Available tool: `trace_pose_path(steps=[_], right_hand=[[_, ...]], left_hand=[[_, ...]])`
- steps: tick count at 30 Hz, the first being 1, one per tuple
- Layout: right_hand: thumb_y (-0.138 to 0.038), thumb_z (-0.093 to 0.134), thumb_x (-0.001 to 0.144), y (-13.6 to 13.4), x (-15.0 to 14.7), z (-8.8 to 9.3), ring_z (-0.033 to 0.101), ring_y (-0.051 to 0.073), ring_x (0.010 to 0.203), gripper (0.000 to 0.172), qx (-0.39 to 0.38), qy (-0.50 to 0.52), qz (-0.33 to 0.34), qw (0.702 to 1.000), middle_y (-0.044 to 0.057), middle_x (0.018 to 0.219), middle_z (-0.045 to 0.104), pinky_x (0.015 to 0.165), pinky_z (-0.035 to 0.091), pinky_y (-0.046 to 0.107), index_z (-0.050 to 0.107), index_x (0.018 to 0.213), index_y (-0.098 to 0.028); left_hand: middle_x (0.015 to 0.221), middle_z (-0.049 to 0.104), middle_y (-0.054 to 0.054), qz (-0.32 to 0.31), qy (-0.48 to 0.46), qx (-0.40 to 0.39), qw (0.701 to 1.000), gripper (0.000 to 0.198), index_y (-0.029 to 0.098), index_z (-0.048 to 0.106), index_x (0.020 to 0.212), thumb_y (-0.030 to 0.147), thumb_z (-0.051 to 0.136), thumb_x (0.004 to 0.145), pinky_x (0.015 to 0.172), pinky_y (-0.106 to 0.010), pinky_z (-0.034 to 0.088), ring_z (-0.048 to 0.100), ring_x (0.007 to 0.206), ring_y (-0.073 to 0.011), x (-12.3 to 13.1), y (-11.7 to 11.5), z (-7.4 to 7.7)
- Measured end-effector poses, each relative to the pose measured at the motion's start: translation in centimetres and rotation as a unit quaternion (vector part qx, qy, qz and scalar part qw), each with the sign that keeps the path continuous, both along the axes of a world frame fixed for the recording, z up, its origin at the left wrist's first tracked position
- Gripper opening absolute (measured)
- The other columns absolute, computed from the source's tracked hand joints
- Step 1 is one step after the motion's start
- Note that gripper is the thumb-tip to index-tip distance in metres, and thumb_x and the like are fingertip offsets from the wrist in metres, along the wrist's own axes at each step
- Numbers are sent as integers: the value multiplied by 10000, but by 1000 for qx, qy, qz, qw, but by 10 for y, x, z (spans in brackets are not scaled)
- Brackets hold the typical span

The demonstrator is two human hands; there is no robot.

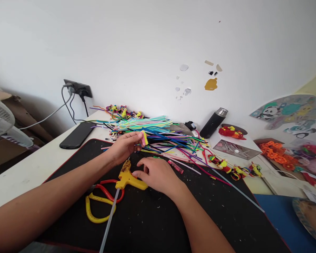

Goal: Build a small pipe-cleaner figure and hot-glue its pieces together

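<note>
My left hand (124,146) is closed in a pinch on a small pink and yellow pipe-cleaner piece (144,137), held just above the black mat (173,225). My right hand (158,174) rests on the mat with its fingers curled, touching the handle of a yellow glue gun (127,177) that lies flat. A clear glue stick (109,221) pokes out of the gun's back toward me. Red and yellow scissors (98,202) lie left of the gun. A big pile of coloured pipe cleaners (158,133) is spread just behind both hands.
A black phone (77,135) lies at the left on the white table, below a wall socket (77,88) with cables. A black flask (213,123) leans at the back. Small finished pipe-cleaner figures (234,170) and flowers (277,154) sit at the right. A fan (1,123) stands far left.
</note>
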State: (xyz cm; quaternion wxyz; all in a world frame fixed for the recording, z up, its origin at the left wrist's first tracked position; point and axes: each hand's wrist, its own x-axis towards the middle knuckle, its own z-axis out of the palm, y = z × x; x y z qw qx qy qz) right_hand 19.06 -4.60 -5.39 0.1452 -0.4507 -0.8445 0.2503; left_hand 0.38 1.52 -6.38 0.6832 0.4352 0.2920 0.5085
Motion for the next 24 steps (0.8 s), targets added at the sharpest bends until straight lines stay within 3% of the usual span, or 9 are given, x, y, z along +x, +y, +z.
trace_pose_path(steps=[6, 13, 18, 24], right_hand=[[-644, 714, 922, -8, -9, -4, 686, 234, 839, 460, 37, -72, 62, 995, 51, 993, 751, 664, 357, 315, 726, 1074, -210], [-582, 746, 915, -11, -15, -12, 723, 272, 909, 413, 53, -105, 90, 989, 66, 1019, 769, 704, 423, 328, 685, 1068, -202], [-512, 682, 961, -12, -17, -13, 727, 275, 905, 341, 69, -102, 98, 987, 89, 1010, 778, 721, 424, 339, 701, 1044, -181], [-501, 712, 900, -8, -16, -14, 704, 240, 823, 317, 11, -47, 51, 998, 61, 969, 780, 661, 366, 301, 722, 1037, -216]], left_hand=[[779, 700, -63, 14, 5, -7, 1000, 267, 139, 778, 815, 383, 885, 804, 576, -216, 466, 596, 685, -139, 0, 1, -2], [770, 708, -67, 16, -6, -15, 1000, 259, 146, 786, 846, 372, 899, 791, 572, -213, 479, 612, 686, -145, 0, 3, -5], [739, 697, -63, 24, -10, -7, 1000, 238, 149, 773, 803, 355, 893, 795, 558, -217, 486, 605, 650, -143, -1, 2, 1], [746, 701, -48, 55, -29, -2, 998, 244, 143, 748, 785, 339, 893, 797, 559, -222, 503, 625, 635, -138, -9, 5, 13]])
